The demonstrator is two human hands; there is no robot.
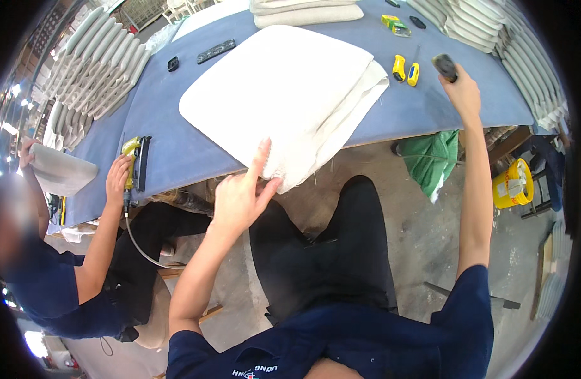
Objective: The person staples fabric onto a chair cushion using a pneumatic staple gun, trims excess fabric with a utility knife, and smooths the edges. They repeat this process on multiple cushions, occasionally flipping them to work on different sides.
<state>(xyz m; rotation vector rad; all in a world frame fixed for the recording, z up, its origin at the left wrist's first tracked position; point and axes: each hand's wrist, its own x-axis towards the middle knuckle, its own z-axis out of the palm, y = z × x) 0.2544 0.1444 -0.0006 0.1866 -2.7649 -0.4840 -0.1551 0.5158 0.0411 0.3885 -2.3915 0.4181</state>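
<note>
A white padded seat panel [271, 82], with loose beige fabric [341, 107] along its right side, lies on the blue-topped table and overhangs the near edge. My left hand [237, 199] is at its near corner, index finger and thumb stretched apart against the cloth; the other fingers are folded and partly hidden. Off to the right, my raised right hand [464, 95] is closed around a dark tool with a rounded end [445, 67], apart from the panel. The tool's exact kind cannot be made out.
Two yellow cutters [399, 68] and a small yellow-green box [396, 26] lie on the table [170, 126]. Padded panels are stacked left [101, 63], right [474, 25] and behind. On the left a co-worker's hand [118, 180] holds a yellow staple gun [134, 161]. A yellow bucket [513, 186] stands right.
</note>
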